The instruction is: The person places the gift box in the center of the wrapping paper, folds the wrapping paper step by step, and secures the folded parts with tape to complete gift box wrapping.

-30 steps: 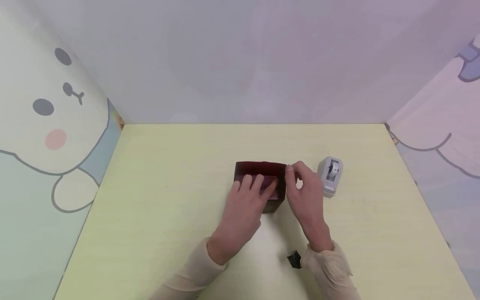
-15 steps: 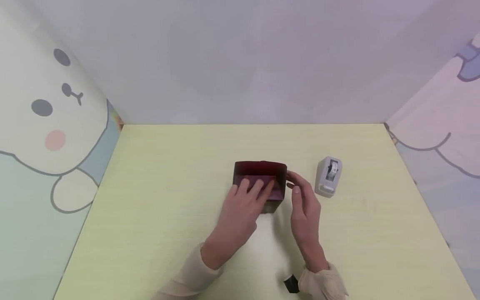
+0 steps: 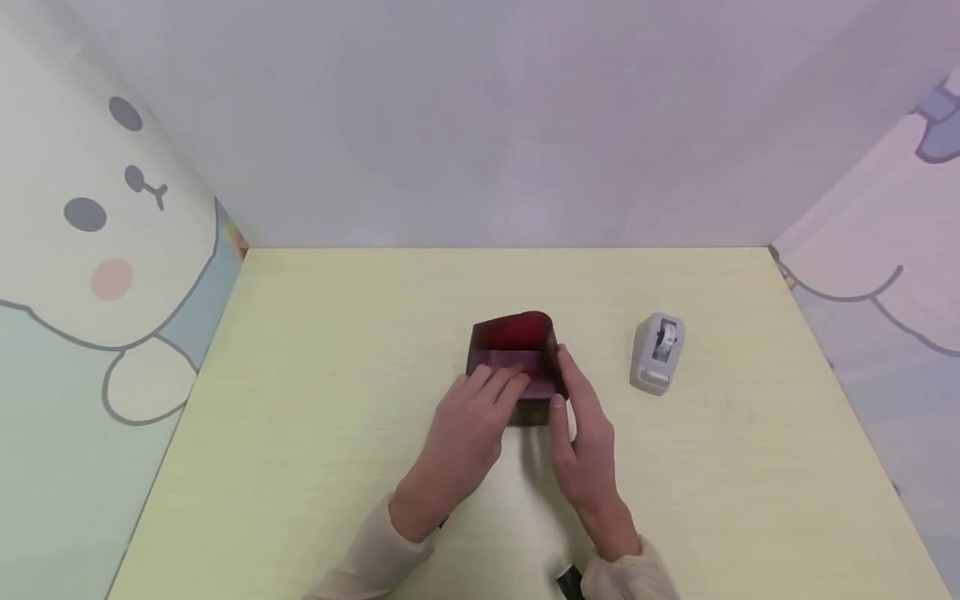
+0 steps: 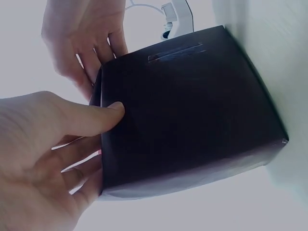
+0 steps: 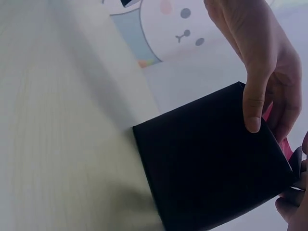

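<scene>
A box (image 3: 534,412), dark outside and red inside, stands on the table with its top open. My left hand (image 3: 461,437) grips its near wall. In the left wrist view the thumb lies outside the dark wall (image 4: 187,110) and the fingers reach inside. My right hand (image 3: 588,454) touches the right wall from outside, its index finger extended along it and the thumb by the near right corner. That wall leans inward at the top. A shiny strip (image 4: 175,52), like clear tape, shows on the box's outer face. The hands hide part of the rim.
A grey tape dispenser (image 3: 657,354) with a roll in it stands right of the box. The pale yellow table (image 3: 337,333) meets a plain back wall (image 3: 480,125) and cartoon-printed side walls. A small black object (image 3: 570,582) sits against the right sleeve.
My right hand has let go of the box's far right corner, moved down and left, and now touches the right wall, which has bent inward. The left hand has shifted slightly left and down.
</scene>
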`<state>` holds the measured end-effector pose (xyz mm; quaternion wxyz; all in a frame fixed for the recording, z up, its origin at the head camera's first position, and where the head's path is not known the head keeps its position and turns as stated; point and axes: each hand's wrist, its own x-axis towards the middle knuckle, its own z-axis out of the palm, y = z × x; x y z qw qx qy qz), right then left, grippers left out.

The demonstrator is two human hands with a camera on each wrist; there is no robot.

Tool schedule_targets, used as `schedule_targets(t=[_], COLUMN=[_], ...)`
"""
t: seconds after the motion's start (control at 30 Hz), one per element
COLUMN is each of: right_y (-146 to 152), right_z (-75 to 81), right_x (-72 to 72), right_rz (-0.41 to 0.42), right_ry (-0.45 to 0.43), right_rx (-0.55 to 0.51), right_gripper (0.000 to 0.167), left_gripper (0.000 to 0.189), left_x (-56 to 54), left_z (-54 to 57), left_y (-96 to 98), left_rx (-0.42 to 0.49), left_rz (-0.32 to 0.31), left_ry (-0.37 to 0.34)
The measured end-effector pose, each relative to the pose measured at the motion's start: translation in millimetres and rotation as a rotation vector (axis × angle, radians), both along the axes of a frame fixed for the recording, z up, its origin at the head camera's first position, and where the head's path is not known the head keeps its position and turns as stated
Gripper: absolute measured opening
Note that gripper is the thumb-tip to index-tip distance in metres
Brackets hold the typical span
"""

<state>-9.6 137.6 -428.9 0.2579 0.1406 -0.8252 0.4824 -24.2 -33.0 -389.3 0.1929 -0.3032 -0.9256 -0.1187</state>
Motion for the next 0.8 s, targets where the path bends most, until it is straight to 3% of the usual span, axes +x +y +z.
schedule_targets(t=[0.47,0.8], right_y=[-5.9,-14.6], right_z=[-5.0,-4.9], right_x=[1.8,1.3], right_rz=[-0.028,-0.103], right_ry=[0.063,0.083], right_rx=[0.213,0.409], right_gripper=[0.051,0.045], left_gripper=[0.035,0.051], left_x=[3.4,3.1], left_z=[-3.5,-5.0], left_y=[-2.9,-4.4], left_rx=[0.032,0.026], left_rz=[0.019,-0.006], left_ry=[0.036,0.043])
